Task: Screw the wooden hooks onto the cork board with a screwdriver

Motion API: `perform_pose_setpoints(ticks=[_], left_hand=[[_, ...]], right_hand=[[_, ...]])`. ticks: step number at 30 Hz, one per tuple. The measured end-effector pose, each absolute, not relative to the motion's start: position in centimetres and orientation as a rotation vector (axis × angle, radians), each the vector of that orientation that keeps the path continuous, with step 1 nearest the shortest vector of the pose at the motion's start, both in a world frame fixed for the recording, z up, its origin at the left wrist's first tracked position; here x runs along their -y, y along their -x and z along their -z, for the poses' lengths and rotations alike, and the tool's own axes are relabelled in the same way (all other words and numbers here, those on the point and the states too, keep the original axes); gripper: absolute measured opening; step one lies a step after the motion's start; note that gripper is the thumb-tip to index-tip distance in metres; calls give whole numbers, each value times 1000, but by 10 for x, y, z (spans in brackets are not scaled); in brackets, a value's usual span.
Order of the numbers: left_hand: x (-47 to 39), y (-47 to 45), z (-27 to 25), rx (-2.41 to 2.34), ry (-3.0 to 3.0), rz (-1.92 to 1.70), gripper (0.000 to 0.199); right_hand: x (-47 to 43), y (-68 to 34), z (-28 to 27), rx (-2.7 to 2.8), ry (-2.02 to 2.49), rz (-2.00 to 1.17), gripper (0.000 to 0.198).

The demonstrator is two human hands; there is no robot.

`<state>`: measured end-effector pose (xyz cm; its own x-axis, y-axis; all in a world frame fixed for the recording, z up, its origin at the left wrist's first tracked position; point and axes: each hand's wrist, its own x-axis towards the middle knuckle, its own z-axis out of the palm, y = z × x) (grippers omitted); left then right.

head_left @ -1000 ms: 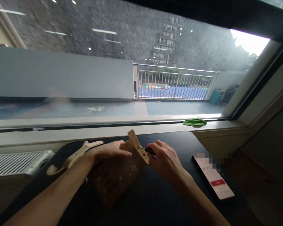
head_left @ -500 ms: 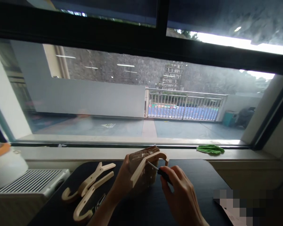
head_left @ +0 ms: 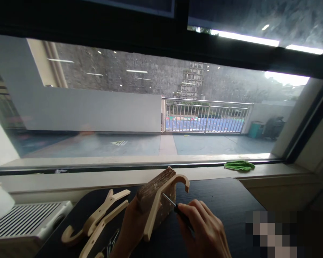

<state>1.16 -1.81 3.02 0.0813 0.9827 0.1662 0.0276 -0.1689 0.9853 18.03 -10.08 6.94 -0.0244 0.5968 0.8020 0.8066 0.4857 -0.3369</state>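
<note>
Over table [head_left: 226, 200], R hand [head_left: 204, 229] pinched screwdriver [head_left: 176, 208] w/ fingers [head_left: 187, 209], tip [head_left: 163, 194] at wood hook [head_left: 153, 211], L hand [head_left: 132, 219] gripped brn block [head_left: 150, 196], fingertips hidden.

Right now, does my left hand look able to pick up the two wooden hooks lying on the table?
Probably not as things stand: your left hand seems busy holding up the brown block. Freed, it likely could; the wooden hooks lie close by, their far ends uncovered.

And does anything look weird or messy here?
Nothing looks spilled or broken that I can see. The green cloth lies crumpled on the windowsill, which looks a little untidy. The lower right corner is pixelated, so I can't tell what's there.
</note>
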Motion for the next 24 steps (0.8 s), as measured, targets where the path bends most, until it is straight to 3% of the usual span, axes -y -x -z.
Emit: perform_pose_setpoints(ticks=[13,17,24], left_hand=[[17,-9,-16,-1127,-1414,-1235,33],[18,-9,-14,-1109,-1364,-1298,45],[22,-9,-22,-1133,-1304,-1345,51]], right_hand=[[108,-181,-59,1398,1383,-360,15],[110,-184,-66,1570,1494,-281,14],[110,-194,-84,1896,1423,143,16]])
